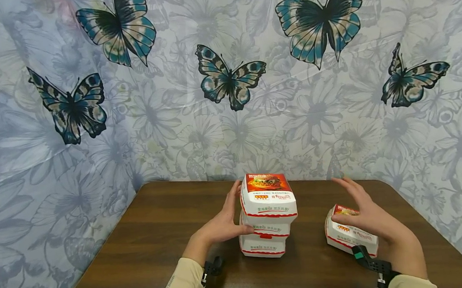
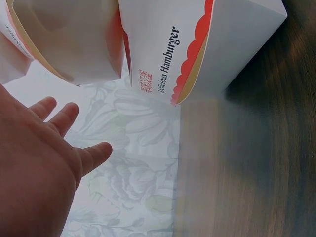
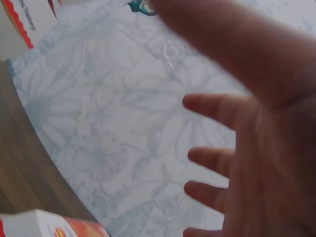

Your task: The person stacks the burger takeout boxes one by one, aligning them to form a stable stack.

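The left grip [image 1: 223, 223] is spreading its fingers, released, beside the stacked burger boxes [image 1: 269, 208], which are standing midway between the bench's [image 1: 159, 222] left and right edges. The right grip [image 1: 373, 216] (likewise released) is hovering by a single burger box [image 1: 346, 235] nearer the right edge.

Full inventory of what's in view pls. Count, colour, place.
Stacked boxes: at least 2, white with red, mid-table
Lone box: 1, white with red, on the table right of the stack
Table: 1, brown, against the backdrop
Backdrop: floral, grey-white, behind the table
Butterflies: 6 (one cut off), teal/black/cream, on the backdrop
Wrist devices: 2, black, one per wrist
Sleeves: 2, cream, forearms
Left hand: 1, beside the stack
Right hand: 1, by the lone box
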A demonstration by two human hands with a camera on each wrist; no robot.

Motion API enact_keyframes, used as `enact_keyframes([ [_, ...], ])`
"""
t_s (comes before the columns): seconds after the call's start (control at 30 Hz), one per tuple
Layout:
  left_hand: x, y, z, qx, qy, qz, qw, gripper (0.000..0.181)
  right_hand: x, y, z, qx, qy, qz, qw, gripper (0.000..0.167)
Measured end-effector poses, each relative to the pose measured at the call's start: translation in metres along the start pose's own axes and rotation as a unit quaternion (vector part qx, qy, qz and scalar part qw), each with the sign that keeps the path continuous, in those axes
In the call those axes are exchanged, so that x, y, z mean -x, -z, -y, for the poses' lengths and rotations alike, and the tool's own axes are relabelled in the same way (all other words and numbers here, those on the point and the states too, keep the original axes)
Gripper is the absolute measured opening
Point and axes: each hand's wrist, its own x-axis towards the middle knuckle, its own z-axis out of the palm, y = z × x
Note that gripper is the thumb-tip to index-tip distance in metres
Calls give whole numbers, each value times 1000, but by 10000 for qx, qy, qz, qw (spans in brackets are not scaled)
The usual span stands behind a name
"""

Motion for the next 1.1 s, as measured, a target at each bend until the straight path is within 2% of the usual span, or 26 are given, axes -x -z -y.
enact_keyframes([
  [0.13, 1, 0, -1, -8, -59, 15, 10000, 126, 3, -2, -11, 340, -125, 82, 9993, 99],
  [0.27, 1, 0, -2, -10, -131, 10, 9999, 126, 5, -4, -26, 766, -431, 214, 9959, 99],
  [0.47, 1, -1, -2, -34, -7, -18, 10000, 126, 10, -5, -48, 1256, -741, 349, 9887, 94],
  [0.73, 0, -1, -1, -58, -65, -69, 9999, 128, 11, -1, -56, 1225, -1128, 767, 9830, 91],
  [0.93, 1, 0, -1, -38, -81, -77, 9999, 128, 14, 1, -64, 1222, -1022, 894, 9832, 86],
  [1.1, 1, 0, -2, 29, -61, -42, 10000, 128, 18, 0, -69, 951, -1021, 1099, 9841, 86],
])
